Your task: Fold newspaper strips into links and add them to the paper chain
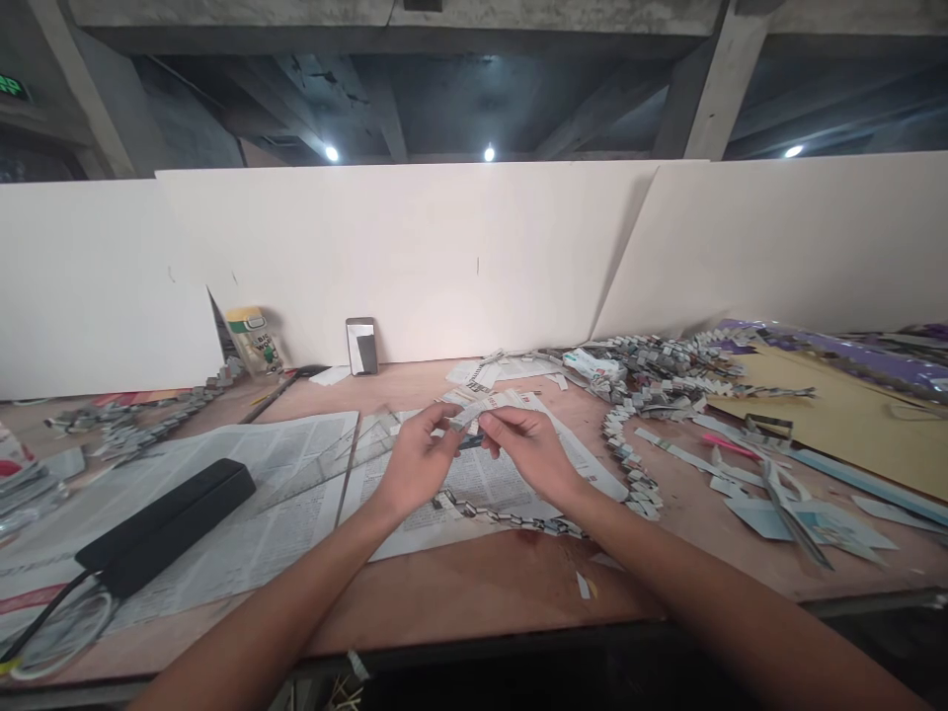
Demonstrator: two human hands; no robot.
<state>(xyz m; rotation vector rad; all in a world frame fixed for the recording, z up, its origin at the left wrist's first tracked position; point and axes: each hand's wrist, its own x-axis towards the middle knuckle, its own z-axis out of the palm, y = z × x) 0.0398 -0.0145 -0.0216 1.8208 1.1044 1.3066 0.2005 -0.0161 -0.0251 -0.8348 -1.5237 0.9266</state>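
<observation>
My left hand and my right hand meet over the middle of the table, fingertips pinched on a small newspaper strip held between them. Its exact folds are too small to make out. Beneath and just in front of my hands, a chain of folded paper links curves over a newspaper sheet. It passes behind my right forearm, and a similar chain runs up to a heap of folded paper chains. Left of my left hand lies a clear plastic set square.
Scissors lie at right among paper scraps, near a yellow-brown sheet. A black power adapter with cables rests at left. A phone and a yellow-lidded bottle stand against the white board.
</observation>
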